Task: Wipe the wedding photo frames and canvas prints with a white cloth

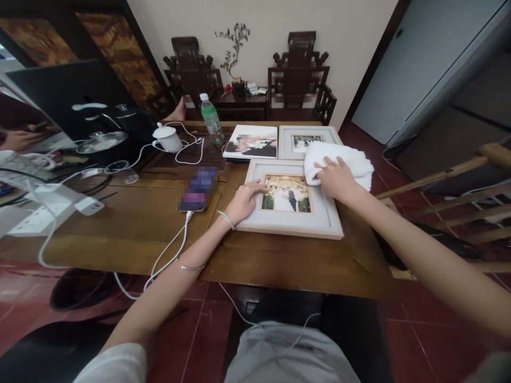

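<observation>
A pale picture frame [295, 225] with a small photo in its middle lies flat on the wooden table. My left hand [246, 201] rests on the frame's left side, fingers stretched toward the photo. At the frame's upper right corner, my right hand [335, 178] grips a white cloth [351, 159], pressing it against the frame. The cloth is bunched and hangs past the right edge. It covers part of a second picture frame [287, 137] lying just behind. A white photo album or panel [251, 143] with a picture on top lies to the left of that one.
Left of the frame lies a phone [197, 189] with a charging cable. Farther back stand a green-labelled bottle [211, 119] and a white lidded cup [166, 138]. A power strip [43, 210] and cables crowd the left side. A wooden chair [455, 197] stands at right.
</observation>
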A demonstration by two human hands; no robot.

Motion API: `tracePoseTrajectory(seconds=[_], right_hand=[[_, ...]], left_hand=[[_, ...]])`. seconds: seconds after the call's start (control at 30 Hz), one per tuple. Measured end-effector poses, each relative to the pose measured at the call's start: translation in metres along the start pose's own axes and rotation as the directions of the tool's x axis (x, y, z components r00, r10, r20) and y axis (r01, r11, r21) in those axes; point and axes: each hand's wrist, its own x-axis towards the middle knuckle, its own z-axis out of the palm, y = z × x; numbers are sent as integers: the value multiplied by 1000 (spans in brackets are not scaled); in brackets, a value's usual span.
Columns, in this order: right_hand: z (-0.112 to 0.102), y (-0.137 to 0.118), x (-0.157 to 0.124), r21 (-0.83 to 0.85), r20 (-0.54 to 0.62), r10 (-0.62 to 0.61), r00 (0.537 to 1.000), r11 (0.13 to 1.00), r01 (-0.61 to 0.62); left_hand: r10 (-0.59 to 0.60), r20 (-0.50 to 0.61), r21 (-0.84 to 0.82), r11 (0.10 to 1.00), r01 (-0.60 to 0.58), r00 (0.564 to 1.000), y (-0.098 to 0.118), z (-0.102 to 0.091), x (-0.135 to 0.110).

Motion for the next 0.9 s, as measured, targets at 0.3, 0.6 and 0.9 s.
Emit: tracePoseTrajectory(seconds=[0.3, 0.6, 0.9], right_hand=[[-30, -16, -97, 217, 103, -254, 962, 949, 228], [-11, 1, -42, 217, 44, -6, 999, 976, -4], [-7, -14, -44, 65, -16, -106, 994, 992, 107]], left_hand=[[-5, -24, 56, 998, 6, 1000, 1, 0, 0], [-49, -3, 141, 989, 49, 999, -14, 3, -1], [-32, -1, 115, 993, 32, 999, -22, 6, -3]])
